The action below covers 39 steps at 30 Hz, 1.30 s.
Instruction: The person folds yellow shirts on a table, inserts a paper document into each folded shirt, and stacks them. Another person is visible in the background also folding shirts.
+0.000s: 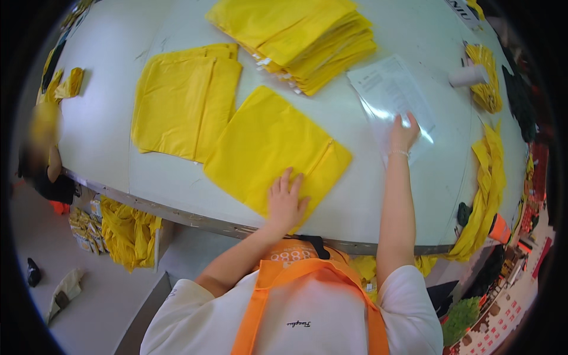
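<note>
Directly in front of me a folded yellow cloth piece [260,142] lies slantwise on the table. My left hand [286,201] rests flat on its near part, fingers spread. To the right are clear plastic sleeves [387,89] with a printed sheet showing; light glares off them. My right hand [404,133] touches their near part, thumb and fingers apart, gripping nothing that I can see. Another folded yellow bundle [171,106] sits left of the slanted piece and meets its edge. Beyond them rises a thick stack of folded yellow cloth [290,29] with small white tags along its near side.
The pale table [106,142] curves round me. At its right are a white roll [468,76], a yellow bundle [486,77] and a loose yellow strip [488,189]. More yellow cloth [127,234] hangs below the left edge. Another person [47,165] is at the far left.
</note>
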Tool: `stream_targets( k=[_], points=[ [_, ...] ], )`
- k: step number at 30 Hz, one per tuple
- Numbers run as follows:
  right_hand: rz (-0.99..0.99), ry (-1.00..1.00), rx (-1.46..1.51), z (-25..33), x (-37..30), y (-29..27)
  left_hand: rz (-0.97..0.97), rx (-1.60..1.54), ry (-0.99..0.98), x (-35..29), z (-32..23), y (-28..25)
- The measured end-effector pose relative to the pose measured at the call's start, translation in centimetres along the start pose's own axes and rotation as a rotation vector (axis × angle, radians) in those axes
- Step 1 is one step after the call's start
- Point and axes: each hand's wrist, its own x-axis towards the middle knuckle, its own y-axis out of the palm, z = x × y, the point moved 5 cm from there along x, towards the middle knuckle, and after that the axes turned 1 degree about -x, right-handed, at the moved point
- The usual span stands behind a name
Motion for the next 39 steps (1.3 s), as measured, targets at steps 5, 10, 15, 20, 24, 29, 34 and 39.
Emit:
stream_targets(
  k=[5,10,15,20,24,29,34,39],
  points=[
    [0.029,0.349,-0.017,-10.7,-0.7,-4.6,-0.168,-0.039,0.078,0.6,1.1,0.4],
    [0.145,0.647,0.363,-17.4,1.3,-4.8,-0.216,-0.056,0.093,0.8,1.8,0.2],
    [0.34,0.166,-0.378,-9.2,2.2,-8.7,-0.25,-0.064,0.108,0.3,1.9,-0.4],
    [0.082,-0.023,0.01,-10.2,3.8,-11.2,-0.197,-0.078,0.058,0.6,1.8,-0.3],
    [0.214,0.345,0.907,-11.4,-0.2,-14.2,-0.151,-0.193,0.024,1.0,1.2,-1.6],
    [0.674,0.594,0.875,-17.3,-10.7,-20.1,-0.132,-0.297,0.055,0.2,-1.6,-1.6],
    [0.739,0.65,0.848,-23.0,-17.1,-23.2,-0.145,-0.381,0.125,-1.0,-5.1,-1.6],
    [0.574,0.565,0.911,-21.6,-19.8,-21.3,-0.111,-0.319,0.225,-1.5,-5.7,-0.5]
  ],
)
